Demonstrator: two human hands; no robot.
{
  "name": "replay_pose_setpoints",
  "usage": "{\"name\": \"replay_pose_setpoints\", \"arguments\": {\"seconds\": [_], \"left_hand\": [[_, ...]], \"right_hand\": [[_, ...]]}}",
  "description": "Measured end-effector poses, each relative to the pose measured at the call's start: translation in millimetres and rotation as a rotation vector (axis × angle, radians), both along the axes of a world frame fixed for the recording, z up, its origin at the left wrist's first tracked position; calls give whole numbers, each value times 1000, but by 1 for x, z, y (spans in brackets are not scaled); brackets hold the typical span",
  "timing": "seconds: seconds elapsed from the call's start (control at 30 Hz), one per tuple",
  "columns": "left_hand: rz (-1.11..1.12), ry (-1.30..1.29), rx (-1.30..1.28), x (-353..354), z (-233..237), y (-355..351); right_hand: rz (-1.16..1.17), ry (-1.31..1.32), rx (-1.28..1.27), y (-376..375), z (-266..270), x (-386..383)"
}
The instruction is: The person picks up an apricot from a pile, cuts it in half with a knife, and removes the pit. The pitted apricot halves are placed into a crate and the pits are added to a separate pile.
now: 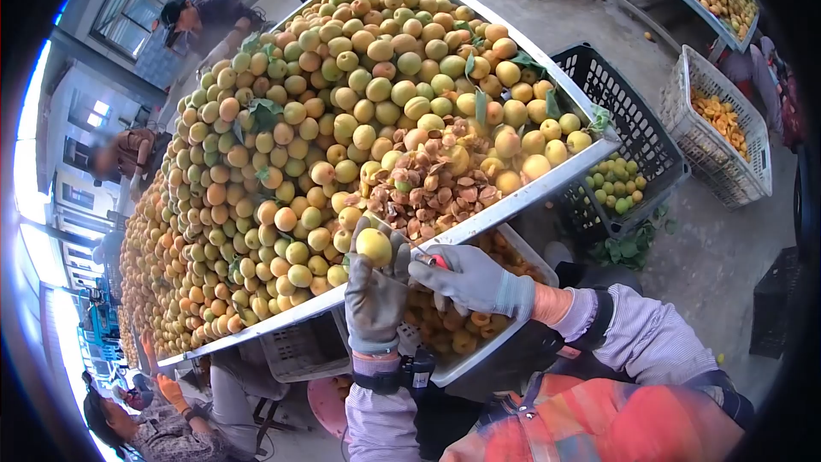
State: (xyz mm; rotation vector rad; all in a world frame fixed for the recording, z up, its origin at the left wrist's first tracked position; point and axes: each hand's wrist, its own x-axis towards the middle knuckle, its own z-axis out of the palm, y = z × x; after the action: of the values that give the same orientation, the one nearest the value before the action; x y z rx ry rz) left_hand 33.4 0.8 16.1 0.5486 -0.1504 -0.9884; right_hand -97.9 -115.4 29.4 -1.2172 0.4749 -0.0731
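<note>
My left hand (375, 299), in a grey work glove, is closed around a yellow apricot (375, 245) at the table's near edge. In my gloved right hand (475, 277) is a small knife with a red handle (439, 262); its thin blade points toward the apricot. Just beyond both hands lies a pile of brown apricot pits (436, 184). Whole yellow, orange and green apricots (299, 145) are heaped over the metal-edged table (505, 216). Below my right hand, a white crate (548, 267) holds cut apricots, partly hidden by the hand and forearm.
To the right stand a black crate (637, 107) with green fruit and a white crate (684, 124) with orange apricot pieces. Leaves (629, 248) lie on the floor. One person (171, 423) in orange gloves sits at lower left; others stand across the table.
</note>
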Motion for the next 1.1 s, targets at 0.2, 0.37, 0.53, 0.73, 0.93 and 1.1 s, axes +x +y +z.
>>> {"name": "replay_pose_setpoints", "arguments": {"seconds": [0.2,0.37,0.53,0.73,0.93,1.1], "left_hand": [[-32,-69,6,-4,6,0],[11,-17,-12,-4,7,-1],[21,-118,-6,-6,11,-4],[0,-318,43,-6,12,-5],[-7,-384,115,-9,14,-6],[-15,-402,124,-10,16,-6]], "right_hand": [[29,33,28,-5,12,-1],[69,44,23,-5,13,-5],[126,52,11,-4,13,-8],[166,88,33,-2,11,-11],[184,121,45,-2,10,-12],[177,109,20,1,0,-11]]}}
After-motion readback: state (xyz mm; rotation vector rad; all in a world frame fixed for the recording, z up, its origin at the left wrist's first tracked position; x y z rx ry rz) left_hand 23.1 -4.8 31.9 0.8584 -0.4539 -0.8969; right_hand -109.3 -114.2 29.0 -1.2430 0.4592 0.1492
